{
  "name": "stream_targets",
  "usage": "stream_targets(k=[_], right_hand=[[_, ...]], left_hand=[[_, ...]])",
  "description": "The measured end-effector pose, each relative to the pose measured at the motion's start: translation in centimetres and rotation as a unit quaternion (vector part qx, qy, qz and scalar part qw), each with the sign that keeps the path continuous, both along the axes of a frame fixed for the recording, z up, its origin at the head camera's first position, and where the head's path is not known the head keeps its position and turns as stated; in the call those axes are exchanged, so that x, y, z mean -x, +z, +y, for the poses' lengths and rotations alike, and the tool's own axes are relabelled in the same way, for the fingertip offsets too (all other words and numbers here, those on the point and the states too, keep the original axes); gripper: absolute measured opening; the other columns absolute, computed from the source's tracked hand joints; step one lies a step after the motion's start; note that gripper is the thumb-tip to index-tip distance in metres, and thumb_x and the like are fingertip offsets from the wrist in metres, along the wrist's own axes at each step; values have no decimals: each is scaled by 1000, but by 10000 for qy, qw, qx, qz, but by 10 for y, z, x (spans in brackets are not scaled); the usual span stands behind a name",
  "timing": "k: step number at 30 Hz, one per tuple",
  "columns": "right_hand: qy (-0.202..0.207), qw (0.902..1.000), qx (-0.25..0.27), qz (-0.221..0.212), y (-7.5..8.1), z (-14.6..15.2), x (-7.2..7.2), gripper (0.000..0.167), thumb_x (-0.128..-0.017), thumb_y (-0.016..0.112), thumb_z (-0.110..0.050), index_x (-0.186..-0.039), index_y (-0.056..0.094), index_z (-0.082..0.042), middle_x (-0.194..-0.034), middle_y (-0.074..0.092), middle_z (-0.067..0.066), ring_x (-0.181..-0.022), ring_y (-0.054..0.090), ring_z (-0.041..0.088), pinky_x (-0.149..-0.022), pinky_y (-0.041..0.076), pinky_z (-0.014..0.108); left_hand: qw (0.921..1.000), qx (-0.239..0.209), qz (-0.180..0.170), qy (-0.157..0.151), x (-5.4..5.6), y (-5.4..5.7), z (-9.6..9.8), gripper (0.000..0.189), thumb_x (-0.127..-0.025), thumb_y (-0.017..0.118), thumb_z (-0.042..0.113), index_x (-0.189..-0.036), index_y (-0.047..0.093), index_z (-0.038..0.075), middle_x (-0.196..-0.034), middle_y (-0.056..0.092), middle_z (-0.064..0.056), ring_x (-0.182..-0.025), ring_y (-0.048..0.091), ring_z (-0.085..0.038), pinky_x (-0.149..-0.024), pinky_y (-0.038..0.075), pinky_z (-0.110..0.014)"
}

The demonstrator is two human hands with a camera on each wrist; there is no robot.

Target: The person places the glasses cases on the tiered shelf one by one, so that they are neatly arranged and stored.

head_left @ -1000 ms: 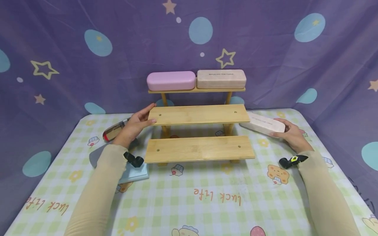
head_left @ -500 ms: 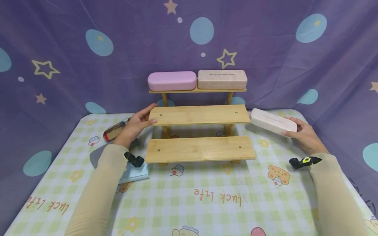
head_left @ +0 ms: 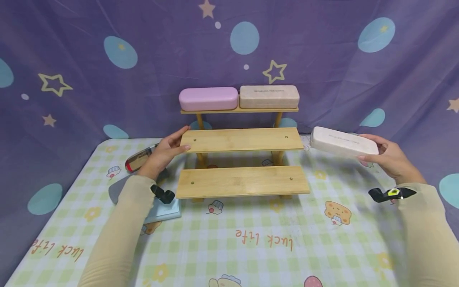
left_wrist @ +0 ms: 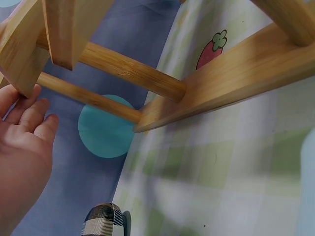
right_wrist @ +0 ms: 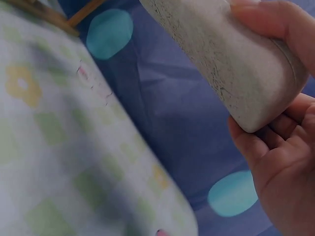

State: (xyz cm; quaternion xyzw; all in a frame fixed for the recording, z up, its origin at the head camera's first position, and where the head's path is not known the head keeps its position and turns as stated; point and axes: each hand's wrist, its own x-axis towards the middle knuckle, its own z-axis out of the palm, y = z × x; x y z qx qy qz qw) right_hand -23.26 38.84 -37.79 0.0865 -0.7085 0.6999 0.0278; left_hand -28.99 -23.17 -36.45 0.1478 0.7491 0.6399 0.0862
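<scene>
My right hand grips the right end of a pale, speckled glasses case, which is lifted above the cloth to the right of the wooden rack. In the right wrist view the thumb lies on one side of the case and the fingers curl under the other. My left hand holds the left end of the rack's middle board, thumb at the front edge and fingers at the back. On the top board, a pink case sits beside a beige case with dark lettering.
Left of the rack, partly behind my left arm, lie a brown case with a red end, a grey item and a light blue case. The rack's bottom board bears nothing. A purple curtain hangs behind.
My right hand has carried the pale case rightward and upward, away from the rack, and the case has come out from beside the middle board. My left hand stays put.
</scene>
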Motion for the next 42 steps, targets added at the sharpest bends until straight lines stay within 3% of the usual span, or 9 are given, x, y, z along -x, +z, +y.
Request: stream_targets(k=[6,12,16,19,23,31,35,42], right_hand=[[321,9990,-245,207,19,-5,-4,58,-76,59,24,-127,55,-4,-112,64,-3,-92,59,6,-73,49,14],[383,9986,-288,209,36,-19,-8,60,-77,60,22,-131,53,-3,-118,60,-1,-96,58,6,-75,50,15],[381,9987,-296,188,48,-34,-6,61,-76,62,21,-131,53,-4,-119,59,-1,-98,57,8,-75,50,16],[556,9973,-137,454,54,-47,-2,61,-74,60,25,-127,56,-3,-116,61,0,-96,58,9,-74,51,17],[737,9935,-91,867,59,-64,5,62,-70,59,29,-124,59,-2,-111,64,1,-94,59,10,-72,52,18],[732,9942,-460,644,65,-90,13,61,-73,66,21,-127,57,-4,-114,62,2,-96,56,12,-72,52,19],[930,9917,-369,805,64,-104,23,61,-70,66,23,-125,60,-5,-111,64,1,-94,58,11,-73,52,19],[1079,9873,-633,983,62,-126,38,60,-69,69,20,-122,63,-8,-106,65,-2,-91,58,10,-72,51,18]], left_hand=[[10000,39,25,8,0,0,-1,73,-91,62,8,-151,22,14,-157,20,-2,-142,23,-21,-106,33,-25],[10000,49,19,-7,0,0,-1,73,-91,63,10,-151,22,14,-156,21,-2,-141,24,-21,-105,35,-23],[10000,-43,18,-76,0,1,-2,70,-92,60,5,-151,22,12,-157,20,-3,-141,24,-22,-99,39,-18],[9999,-66,25,-96,0,3,-2,69,-92,58,3,-151,21,10,-157,20,-4,-141,25,-23,-97,40,-16],[10000,-31,52,-75,0,3,-1,70,-93,58,3,-151,20,9,-157,20,-4,-141,25,-23,-98,39,-16],[9999,128,7,-18,0,2,-1,72,-91,63,11,-151,22,15,-156,21,-2,-140,26,-22,-105,35,-24],[9999,134,-18,12,0,2,-1,73,-91,64,12,-151,22,16,-156,20,-1,-141,25,-22,-108,31,-30],[10000,66,-10,31,0,0,-1,73,-90,64,11,-151,24,16,-156,22,-1,-141,26,-21,-105,35,-25]])
